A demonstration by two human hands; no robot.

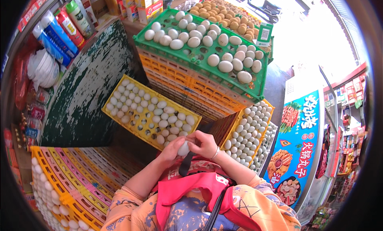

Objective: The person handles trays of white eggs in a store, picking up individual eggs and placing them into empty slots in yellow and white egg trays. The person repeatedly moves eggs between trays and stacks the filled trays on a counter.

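Observation:
My left hand (173, 151) is closed around a pale egg (183, 149) in front of my chest. Close beside it, my right hand (205, 144) has its fingers bent over the same egg; whether they grip it or only touch it cannot be told. Just beyond both hands lies a yellow plastic egg tray (146, 142) with many pale eggs and some bare holes near its middle. Farther off, a green plastic tray (191, 56) with scattered white eggs tops a tall stack of crates.
Stacked egg crates stand at the lower left (68, 198) and right (270, 111). A worn dark green board (80, 90) rises at the left, near spray cans (70, 29). Brown eggs or similar round goods (224, 15) lie beyond the green tray. A blue food sign (302, 141) is at the right.

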